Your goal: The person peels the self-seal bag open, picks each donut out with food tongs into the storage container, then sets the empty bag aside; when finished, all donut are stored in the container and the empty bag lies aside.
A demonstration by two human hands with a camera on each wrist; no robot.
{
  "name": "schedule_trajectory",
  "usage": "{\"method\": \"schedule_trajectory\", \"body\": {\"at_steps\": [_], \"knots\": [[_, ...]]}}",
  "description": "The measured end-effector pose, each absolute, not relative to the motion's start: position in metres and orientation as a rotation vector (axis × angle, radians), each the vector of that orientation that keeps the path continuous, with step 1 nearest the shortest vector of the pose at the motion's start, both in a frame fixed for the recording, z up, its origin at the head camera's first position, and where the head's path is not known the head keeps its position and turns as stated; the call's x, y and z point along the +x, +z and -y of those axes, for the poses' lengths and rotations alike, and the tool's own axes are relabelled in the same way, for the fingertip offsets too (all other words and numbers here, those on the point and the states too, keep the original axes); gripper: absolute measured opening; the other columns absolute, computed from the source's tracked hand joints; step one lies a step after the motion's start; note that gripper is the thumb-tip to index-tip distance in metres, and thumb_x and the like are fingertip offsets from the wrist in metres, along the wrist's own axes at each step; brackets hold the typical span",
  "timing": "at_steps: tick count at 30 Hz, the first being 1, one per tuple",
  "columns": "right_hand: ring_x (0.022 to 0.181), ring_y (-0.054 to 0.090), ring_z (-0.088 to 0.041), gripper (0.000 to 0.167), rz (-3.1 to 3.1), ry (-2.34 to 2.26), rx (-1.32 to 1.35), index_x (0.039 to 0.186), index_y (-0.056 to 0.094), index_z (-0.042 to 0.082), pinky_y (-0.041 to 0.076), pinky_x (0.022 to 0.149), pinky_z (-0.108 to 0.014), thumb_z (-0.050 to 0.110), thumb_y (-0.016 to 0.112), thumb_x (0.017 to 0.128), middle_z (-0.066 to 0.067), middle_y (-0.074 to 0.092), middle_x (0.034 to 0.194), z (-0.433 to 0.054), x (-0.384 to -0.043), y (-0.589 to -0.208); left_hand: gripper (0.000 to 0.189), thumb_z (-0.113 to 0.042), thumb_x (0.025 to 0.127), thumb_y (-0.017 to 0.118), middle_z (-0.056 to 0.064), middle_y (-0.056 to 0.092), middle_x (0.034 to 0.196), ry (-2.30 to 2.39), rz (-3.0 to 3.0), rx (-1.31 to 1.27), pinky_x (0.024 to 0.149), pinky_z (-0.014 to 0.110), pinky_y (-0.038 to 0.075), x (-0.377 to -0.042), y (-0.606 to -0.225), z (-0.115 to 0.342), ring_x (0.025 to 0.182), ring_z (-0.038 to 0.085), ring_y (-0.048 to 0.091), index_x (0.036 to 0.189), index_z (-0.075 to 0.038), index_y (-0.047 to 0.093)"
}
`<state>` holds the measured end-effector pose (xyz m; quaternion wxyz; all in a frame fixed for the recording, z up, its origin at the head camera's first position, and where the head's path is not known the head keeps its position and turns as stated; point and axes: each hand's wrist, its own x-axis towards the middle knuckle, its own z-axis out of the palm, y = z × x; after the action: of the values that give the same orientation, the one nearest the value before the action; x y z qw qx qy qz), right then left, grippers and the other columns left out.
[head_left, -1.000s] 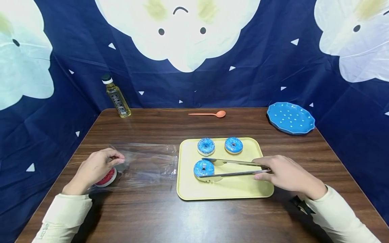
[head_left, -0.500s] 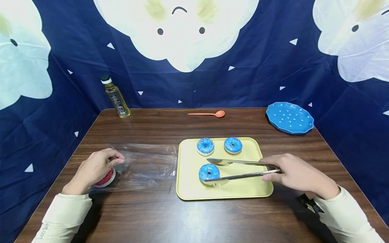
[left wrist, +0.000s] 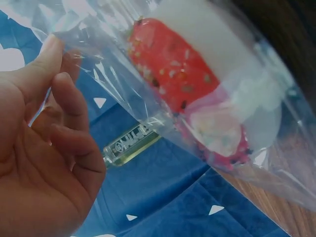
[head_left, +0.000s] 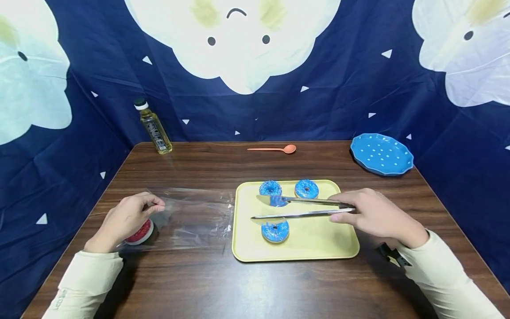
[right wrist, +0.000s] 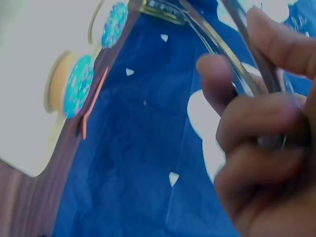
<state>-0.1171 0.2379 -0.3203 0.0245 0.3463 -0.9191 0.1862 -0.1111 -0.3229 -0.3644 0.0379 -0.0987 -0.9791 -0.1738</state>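
My left hand pinches the edge of a clear plastic bag lying on the table. Inside the bag, in the left wrist view, are a red-topped donut and a pink-topped one. With curled fingers my right hand grips metal tongs over a yellow tray, their arms spread and nothing between them. On the tray, a blue donut lies in front of the tongs' near arm. The far arm overlaps a blue sprinkled donut; another blue donut sits at back right.
An oil bottle stands at the table's back left corner. An orange spoon lies along the back edge. At back right is a blue dotted plate. Dark blue cloth hangs behind the table.
The tongs, first around the front donut, have pulled right, then swung back and left off it. That donut has shifted slightly right and toward me. My left hand stays on the bag.
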Motion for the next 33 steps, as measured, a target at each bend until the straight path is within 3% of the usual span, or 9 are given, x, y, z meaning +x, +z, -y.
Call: {"method": "schedule_trajectory", "body": {"at_steps": [3,8,12,15,19,26,33], "knots": [[0.078,0.068,-0.007,0.030,2.793,0.438,1.033,0.113,0.076,0.022,0.049,0.057,-0.033,0.043,0.073,0.091,0.012,0.073,0.102,-0.220,-0.117,-0.317,0.009,-0.022,0.096,0.070,0.005,0.072,0.097,-0.519,2.995,-0.310,0.061,0.047,0.052,-0.112,-0.364,0.323,0.088,0.028,0.068,0.098,-0.015,0.076],[0.074,0.071,-0.017,0.032,2.720,0.362,1.045,0.111,0.077,0.016,0.043,0.048,-0.032,0.041,0.072,0.092,0.003,0.075,0.101,-0.188,-0.118,-0.315,0.010,-0.024,0.095,0.071,0.005,0.072,0.098,-0.510,2.986,-0.311,0.060,0.048,0.052,-0.113,-0.363,0.323,0.090,0.030,0.069,0.099,-0.016,0.077],[0.058,0.058,-0.012,0.021,2.698,0.360,1.109,0.093,0.072,0.019,0.037,0.042,-0.032,0.040,0.071,0.093,0.008,0.064,0.072,-0.165,-0.122,-0.317,0.011,-0.026,0.096,0.070,0.004,0.072,0.099,-0.520,3.002,-0.289,0.061,0.048,0.052,-0.113,-0.363,0.323,0.091,0.030,0.069,0.099,-0.017,0.077],[0.055,0.050,-0.009,0.020,2.695,0.368,1.169,0.089,0.067,0.021,0.036,0.042,-0.032,0.040,0.071,0.094,0.009,0.052,0.065,-0.151,-0.126,-0.319,0.013,-0.028,0.096,0.070,0.005,0.072,0.100,-0.533,3.022,-0.266,0.060,0.048,0.051,-0.113,-0.363,0.322,0.091,0.029,0.068,0.100,-0.018,0.077],[0.057,0.054,-0.010,0.024,2.681,0.356,1.236,0.099,0.073,0.018,0.041,0.045,-0.031,0.041,0.071,0.093,0.008,0.064,0.074,-0.134,-0.132,-0.322,0.014,-0.030,0.096,0.070,0.005,0.072,0.101,-0.539,3.029,-0.257,0.061,0.049,0.052,-0.113,-0.363,0.321,0.091,0.030,0.068,0.101,-0.018,0.077],[0.053,0.045,-0.009,0.027,2.797,0.369,1.314,0.095,0.066,0.016,0.032,0.041,-0.028,0.043,0.066,0.097,0.008,0.047,0.065,-0.102,-0.147,-0.330,0.015,-0.030,0.096,0.070,0.007,0.072,0.104,-0.526,3.020,-0.259,0.061,0.046,0.050,-0.115,-0.364,0.321,0.090,0.027,0.067,0.100,-0.018,0.077],[0.061,0.055,-0.011,0.028,2.835,0.345,1.381,0.097,0.067,0.018,0.041,0.046,-0.032,0.047,0.065,0.097,0.008,0.056,0.070,-0.065,-0.164,-0.337,0.018,-0.034,0.097,0.069,0.009,0.072,0.107,-0.543,3.049,-0.229,0.060,0.044,0.049,-0.116,-0.365,0.321,0.090,0.027,0.066,0.102,-0.019,0.076]]}}
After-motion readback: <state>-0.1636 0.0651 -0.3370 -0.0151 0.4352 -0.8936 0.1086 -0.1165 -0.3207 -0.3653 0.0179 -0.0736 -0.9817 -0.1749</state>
